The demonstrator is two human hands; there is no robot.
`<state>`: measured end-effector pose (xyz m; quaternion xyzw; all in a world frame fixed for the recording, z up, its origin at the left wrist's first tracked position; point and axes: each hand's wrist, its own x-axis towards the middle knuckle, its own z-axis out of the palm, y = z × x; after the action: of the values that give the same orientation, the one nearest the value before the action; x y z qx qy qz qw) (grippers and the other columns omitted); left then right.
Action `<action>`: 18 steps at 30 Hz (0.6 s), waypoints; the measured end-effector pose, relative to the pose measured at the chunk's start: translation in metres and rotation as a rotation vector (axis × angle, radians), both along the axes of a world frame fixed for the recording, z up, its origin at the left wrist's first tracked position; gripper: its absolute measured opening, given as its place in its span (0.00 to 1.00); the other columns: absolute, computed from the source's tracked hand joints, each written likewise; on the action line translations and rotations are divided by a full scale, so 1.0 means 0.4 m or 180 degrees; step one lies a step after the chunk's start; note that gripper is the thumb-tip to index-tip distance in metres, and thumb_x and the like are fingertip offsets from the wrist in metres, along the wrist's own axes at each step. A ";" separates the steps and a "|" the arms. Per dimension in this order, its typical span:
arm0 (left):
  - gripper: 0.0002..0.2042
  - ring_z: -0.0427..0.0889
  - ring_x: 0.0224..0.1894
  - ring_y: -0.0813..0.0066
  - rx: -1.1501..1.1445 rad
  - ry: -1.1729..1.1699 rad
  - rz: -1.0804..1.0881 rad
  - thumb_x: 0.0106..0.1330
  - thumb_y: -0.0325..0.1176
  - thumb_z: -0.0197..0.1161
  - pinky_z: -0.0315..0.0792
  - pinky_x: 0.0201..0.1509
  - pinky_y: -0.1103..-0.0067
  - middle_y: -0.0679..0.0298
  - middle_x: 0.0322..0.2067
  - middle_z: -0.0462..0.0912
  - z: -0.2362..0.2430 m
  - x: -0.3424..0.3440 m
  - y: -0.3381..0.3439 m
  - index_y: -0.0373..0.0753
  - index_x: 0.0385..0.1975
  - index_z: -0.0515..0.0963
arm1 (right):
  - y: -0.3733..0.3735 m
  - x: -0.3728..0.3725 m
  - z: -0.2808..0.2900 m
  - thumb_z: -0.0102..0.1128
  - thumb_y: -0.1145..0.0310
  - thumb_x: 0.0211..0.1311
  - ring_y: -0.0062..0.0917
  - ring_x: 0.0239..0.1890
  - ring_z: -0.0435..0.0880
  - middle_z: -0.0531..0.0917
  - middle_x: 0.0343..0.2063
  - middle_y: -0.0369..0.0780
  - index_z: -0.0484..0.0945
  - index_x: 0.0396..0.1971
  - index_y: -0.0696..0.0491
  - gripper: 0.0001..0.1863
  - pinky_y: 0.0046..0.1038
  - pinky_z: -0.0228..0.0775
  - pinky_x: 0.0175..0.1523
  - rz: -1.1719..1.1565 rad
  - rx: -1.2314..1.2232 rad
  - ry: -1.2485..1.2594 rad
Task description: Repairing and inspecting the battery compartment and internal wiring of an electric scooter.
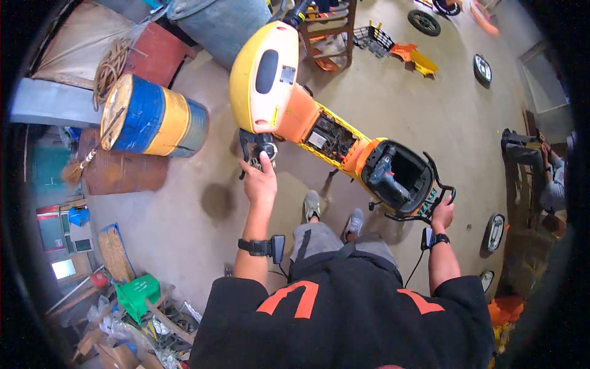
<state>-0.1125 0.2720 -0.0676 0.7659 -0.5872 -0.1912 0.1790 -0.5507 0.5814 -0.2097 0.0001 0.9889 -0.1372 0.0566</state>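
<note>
A yellow and orange scooter (298, 117) stands in front of me, its front end at the upper left and its tail at the right. My left hand (261, 175) is closed on the black handlebar (264, 146), beside the brake lever. At the tail, my right hand (442, 215) is wrapped round the black rear rack (453, 192). No seat covers the black storage bin (417, 166); a cordless drill (387, 178) lies across it. The footboard is uncovered too, showing wiring and electrical parts (329, 138) inside.
Left of the scooter lies a blue and yellow drum (163, 120). Behind it stand a grey-blue barrel (215, 24) and a wooden chair (329, 31). Body panels (415, 58), a tyre (424, 23) and lamp-like parts (482, 69) lie on the floor. Another person (553, 178) is at far right.
</note>
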 end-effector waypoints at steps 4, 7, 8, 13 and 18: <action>0.39 0.77 0.48 0.37 0.0348 0.0125 0.0172 0.70 0.59 0.42 0.71 0.53 0.57 0.30 0.44 0.76 0.021 -0.051 0.028 0.23 0.62 0.53 | 0.027 -0.024 -0.011 0.32 0.40 0.69 0.54 0.41 0.80 0.82 0.36 0.56 0.76 0.36 0.59 0.35 0.51 0.70 0.46 0.0046 -0.0010 0.0189; 0.36 0.79 0.44 0.37 -0.0014 0.0098 0.0203 0.69 0.55 0.46 0.74 0.49 0.57 0.32 0.41 0.77 -0.008 -0.029 0.047 0.24 0.61 0.53 | 0.029 -0.020 -0.019 0.33 0.41 0.69 0.54 0.42 0.80 0.82 0.37 0.56 0.76 0.37 0.60 0.35 0.51 0.70 0.47 0.0040 -0.0005 0.0116; 0.36 0.79 0.44 0.37 0.0015 0.0101 0.0217 0.69 0.55 0.46 0.74 0.49 0.57 0.32 0.41 0.77 -0.015 -0.028 0.048 0.24 0.61 0.53 | 0.036 -0.027 -0.024 0.33 0.41 0.69 0.54 0.42 0.80 0.82 0.38 0.56 0.76 0.37 0.60 0.35 0.51 0.70 0.47 0.0067 -0.0021 0.0130; 0.40 0.78 0.45 0.37 0.0241 0.0144 0.0208 0.68 0.59 0.44 0.73 0.50 0.58 0.31 0.41 0.77 -0.023 0.012 0.030 0.23 0.63 0.52 | 0.019 -0.012 -0.006 0.33 0.41 0.69 0.54 0.43 0.79 0.82 0.39 0.55 0.75 0.38 0.60 0.34 0.51 0.69 0.47 0.0091 -0.0085 -0.0028; 0.41 0.78 0.47 0.37 0.0188 0.0185 0.0100 0.67 0.61 0.44 0.72 0.52 0.58 0.30 0.42 0.77 -0.067 0.074 -0.012 0.23 0.63 0.54 | 0.024 -0.026 -0.012 0.32 0.40 0.69 0.54 0.42 0.80 0.81 0.37 0.57 0.75 0.38 0.58 0.34 0.52 0.69 0.47 0.0027 -0.0052 -0.0097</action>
<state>-0.0830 0.2672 -0.0944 0.7742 -0.5636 -0.2279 0.1763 -0.5609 0.5911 -0.2147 -0.0025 0.9868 -0.1449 0.0722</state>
